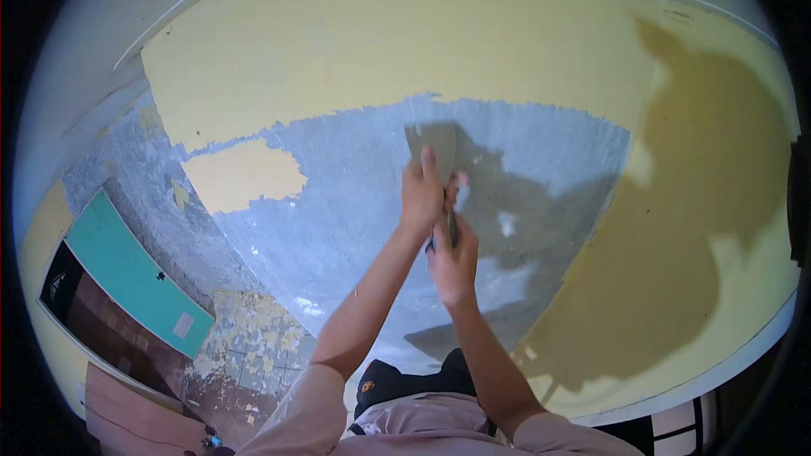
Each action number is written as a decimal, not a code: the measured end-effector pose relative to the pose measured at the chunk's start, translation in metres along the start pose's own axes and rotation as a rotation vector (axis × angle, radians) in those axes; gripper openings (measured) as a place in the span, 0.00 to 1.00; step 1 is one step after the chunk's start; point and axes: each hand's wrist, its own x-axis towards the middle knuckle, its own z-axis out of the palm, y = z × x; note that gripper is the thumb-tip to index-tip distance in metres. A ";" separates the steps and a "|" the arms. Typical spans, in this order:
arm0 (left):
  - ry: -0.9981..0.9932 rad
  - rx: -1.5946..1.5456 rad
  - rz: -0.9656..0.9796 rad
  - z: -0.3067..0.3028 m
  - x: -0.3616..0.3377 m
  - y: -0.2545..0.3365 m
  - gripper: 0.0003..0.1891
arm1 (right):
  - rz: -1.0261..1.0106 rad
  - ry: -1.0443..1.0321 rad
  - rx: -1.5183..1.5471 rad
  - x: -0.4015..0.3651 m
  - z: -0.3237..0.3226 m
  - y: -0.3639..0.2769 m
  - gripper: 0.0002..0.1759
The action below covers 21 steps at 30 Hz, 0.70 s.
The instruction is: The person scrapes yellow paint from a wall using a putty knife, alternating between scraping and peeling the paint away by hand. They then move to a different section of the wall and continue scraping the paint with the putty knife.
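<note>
A wide-bladed scraper (432, 133) is held up against the wall, its blade pointing toward the upper part of the bared grey patch (355, 169). My left hand (422, 194) is closed round the lower blade, thumb laid flat along its face and fingertips showing on the far side. Just below, my right hand (454, 263) wraps the dark handle, which is mostly hidden in the grip. Yellow paint (405, 42) with a ragged lower edge borders the patch above. A yellow paint island (245, 176) remains at the patch's left.
A green door (139, 274) stands at the left, beside a dark doorway. Paint flakes (253, 329) litter the tiled floor at lower left. My shadow (676, 203) falls over the yellow wall at right. A pinkish panel (135, 414) sits at the bottom left.
</note>
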 end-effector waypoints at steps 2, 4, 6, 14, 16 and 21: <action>0.035 -0.025 -0.033 -0.001 -0.018 -0.015 0.24 | 0.024 0.027 0.016 -0.013 -0.003 0.015 0.17; 0.022 -0.036 -0.018 -0.001 -0.012 -0.009 0.25 | 0.107 0.063 0.138 -0.015 0.000 0.022 0.20; 0.002 -0.010 0.053 -0.001 -0.003 0.005 0.26 | -0.042 0.112 0.051 0.003 0.009 0.017 0.15; -0.072 -0.009 0.340 0.025 0.088 0.140 0.24 | -0.238 0.013 0.158 0.103 0.060 -0.109 0.17; -0.099 -0.121 0.338 0.029 0.098 0.155 0.24 | -0.258 0.003 0.149 0.106 0.061 -0.112 0.17; 0.019 0.182 0.203 0.009 0.037 0.064 0.25 | -0.143 0.041 -0.042 0.046 0.027 -0.034 0.24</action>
